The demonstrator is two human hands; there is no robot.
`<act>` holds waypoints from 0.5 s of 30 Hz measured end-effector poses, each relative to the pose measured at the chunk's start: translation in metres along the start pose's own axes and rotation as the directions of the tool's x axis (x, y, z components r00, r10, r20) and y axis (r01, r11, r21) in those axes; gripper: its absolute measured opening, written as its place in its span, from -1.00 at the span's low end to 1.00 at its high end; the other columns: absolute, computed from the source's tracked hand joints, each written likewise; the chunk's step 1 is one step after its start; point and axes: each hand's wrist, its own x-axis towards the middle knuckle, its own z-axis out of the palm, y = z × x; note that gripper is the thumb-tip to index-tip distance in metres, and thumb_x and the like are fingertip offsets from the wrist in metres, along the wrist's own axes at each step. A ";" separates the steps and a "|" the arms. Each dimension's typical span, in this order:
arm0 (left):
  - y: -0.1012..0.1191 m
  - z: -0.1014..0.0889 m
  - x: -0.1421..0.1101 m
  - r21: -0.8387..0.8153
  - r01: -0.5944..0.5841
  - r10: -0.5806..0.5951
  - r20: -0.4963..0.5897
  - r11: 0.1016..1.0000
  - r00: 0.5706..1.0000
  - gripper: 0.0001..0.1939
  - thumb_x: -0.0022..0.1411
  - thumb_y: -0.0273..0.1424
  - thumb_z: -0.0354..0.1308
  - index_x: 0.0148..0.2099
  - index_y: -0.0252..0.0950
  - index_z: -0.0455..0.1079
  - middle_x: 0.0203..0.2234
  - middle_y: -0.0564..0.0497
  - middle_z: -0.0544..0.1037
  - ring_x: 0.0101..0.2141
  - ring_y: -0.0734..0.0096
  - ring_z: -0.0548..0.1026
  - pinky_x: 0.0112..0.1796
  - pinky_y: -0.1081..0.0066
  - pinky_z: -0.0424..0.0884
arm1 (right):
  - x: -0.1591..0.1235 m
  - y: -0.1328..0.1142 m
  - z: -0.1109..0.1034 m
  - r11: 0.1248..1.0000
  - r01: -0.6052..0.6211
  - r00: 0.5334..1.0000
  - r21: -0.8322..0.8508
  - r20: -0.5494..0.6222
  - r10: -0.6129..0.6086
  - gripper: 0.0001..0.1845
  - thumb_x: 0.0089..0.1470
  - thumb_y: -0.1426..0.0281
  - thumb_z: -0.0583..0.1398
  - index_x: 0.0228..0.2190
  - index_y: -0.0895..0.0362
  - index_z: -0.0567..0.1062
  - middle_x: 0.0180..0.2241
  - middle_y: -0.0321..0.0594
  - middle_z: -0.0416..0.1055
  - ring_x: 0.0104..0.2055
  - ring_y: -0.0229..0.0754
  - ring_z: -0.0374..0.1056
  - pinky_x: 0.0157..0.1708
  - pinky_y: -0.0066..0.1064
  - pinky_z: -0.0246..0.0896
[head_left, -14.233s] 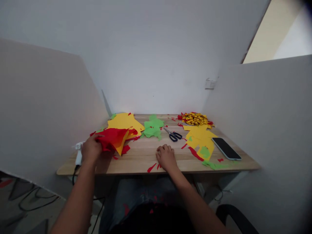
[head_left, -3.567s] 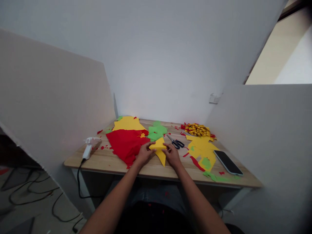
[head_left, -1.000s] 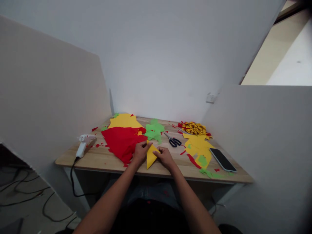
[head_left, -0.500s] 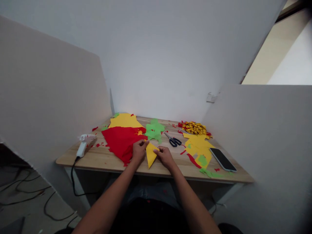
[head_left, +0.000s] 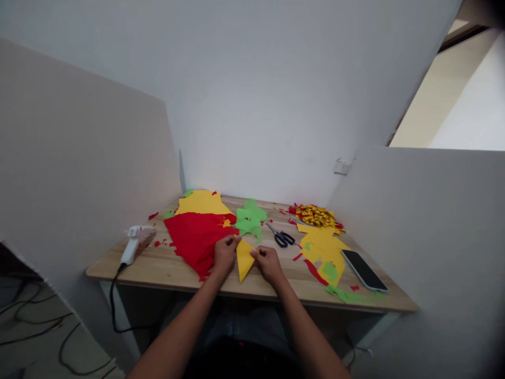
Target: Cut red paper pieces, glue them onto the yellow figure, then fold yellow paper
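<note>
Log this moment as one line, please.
left hand: pinching yellow piece | right hand: pinching same piece | scissors: on table, beyond hands | glue gun: on table, left end

We slant our bare left forearm (head_left: pixel 179 326) and bare right forearm (head_left: pixel 307 329) forward and inward, well apart at the bottom. Our bare left hand (head_left: pixel 225 255) and bare right hand (head_left: pixel 270 263) sit near each other, not touching, fingers curled, each pinching between thumb and forefinger; the left fingertips reach slightly farther forward.
</note>
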 end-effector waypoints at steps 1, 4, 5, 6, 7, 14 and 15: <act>0.002 0.000 -0.001 -0.006 0.003 -0.003 0.004 1.000 1.000 -0.59 -0.03 -0.13 0.37 -0.58 -0.33 0.35 -0.70 0.15 0.33 -0.62 0.54 0.24 -0.56 0.50 0.14 | 0.000 0.000 0.000 1.000 0.002 1.000 -0.005 -0.001 -0.002 -0.64 -0.03 0.14 0.26 -0.60 0.16 0.43 -0.65 -0.39 0.18 -0.56 -0.31 0.03 -0.53 -0.44 -0.07; 0.004 0.001 -0.003 -0.026 0.007 -0.007 0.018 1.000 1.000 -0.60 -0.04 -0.13 0.38 -0.57 -0.33 0.36 -0.69 0.14 0.35 -0.61 0.53 0.25 -0.55 0.50 0.16 | 0.000 -0.001 0.000 1.000 0.018 1.000 -0.026 -0.002 -0.018 -0.65 -0.02 0.14 0.25 -0.60 0.15 0.42 -0.65 -0.39 0.19 -0.55 -0.31 0.03 -0.54 -0.45 -0.07; 0.003 0.000 -0.003 -0.032 0.008 -0.008 0.021 0.999 1.000 -0.61 -0.03 -0.13 0.38 -0.56 -0.34 0.37 -0.68 0.13 0.36 -0.60 0.53 0.26 -0.55 0.50 0.17 | 0.000 -0.001 0.000 0.999 0.026 1.000 -0.034 0.000 -0.026 -0.65 -0.03 0.14 0.25 -0.60 0.15 0.42 -0.64 -0.38 0.19 -0.54 -0.30 0.04 -0.53 -0.45 -0.06; 0.002 0.000 -0.003 -0.038 0.009 -0.009 0.024 0.999 1.000 -0.61 -0.03 -0.13 0.38 -0.55 -0.34 0.38 -0.67 0.13 0.37 -0.60 0.53 0.27 -0.54 0.50 0.18 | 0.000 -0.002 -0.001 0.999 0.035 0.999 -0.042 0.002 -0.035 -0.65 -0.03 0.15 0.25 -0.60 0.15 0.41 -0.63 -0.38 0.20 -0.54 -0.30 0.05 -0.53 -0.45 -0.06; 0.001 -0.001 -0.003 -0.043 0.011 -0.010 0.027 0.999 1.000 -0.61 -0.03 -0.13 0.38 -0.54 -0.34 0.39 -0.67 0.13 0.38 -0.60 0.53 0.27 -0.54 0.50 0.19 | 0.001 -0.002 -0.001 0.998 0.042 0.999 -0.047 0.005 -0.042 -0.66 -0.03 0.15 0.26 -0.61 0.14 0.41 -0.63 -0.37 0.21 -0.53 -0.30 0.05 -0.53 -0.45 -0.05; -0.010 -0.005 0.002 -0.031 0.027 -0.026 0.049 0.999 0.998 -0.62 -0.04 -0.12 0.38 -0.50 -0.34 0.42 -0.65 0.11 0.40 -0.58 0.51 0.30 -0.53 0.50 0.20 | 0.001 0.003 0.000 0.999 0.029 1.000 -0.020 0.001 -0.029 -0.65 -0.01 0.14 0.25 -0.59 0.13 0.40 -0.66 -0.40 0.19 -0.56 -0.29 0.05 -0.55 -0.46 -0.04; -0.011 -0.005 0.001 -0.024 0.029 -0.027 0.056 0.999 0.998 -0.62 -0.03 -0.12 0.38 -0.50 -0.34 0.41 -0.65 0.12 0.40 -0.58 0.51 0.30 -0.53 0.51 0.20 | 0.001 0.004 0.000 1.000 0.025 1.000 -0.015 0.000 -0.025 -0.65 -0.02 0.13 0.25 -0.59 0.13 0.41 -0.65 -0.39 0.20 -0.55 -0.29 0.07 -0.54 -0.45 -0.02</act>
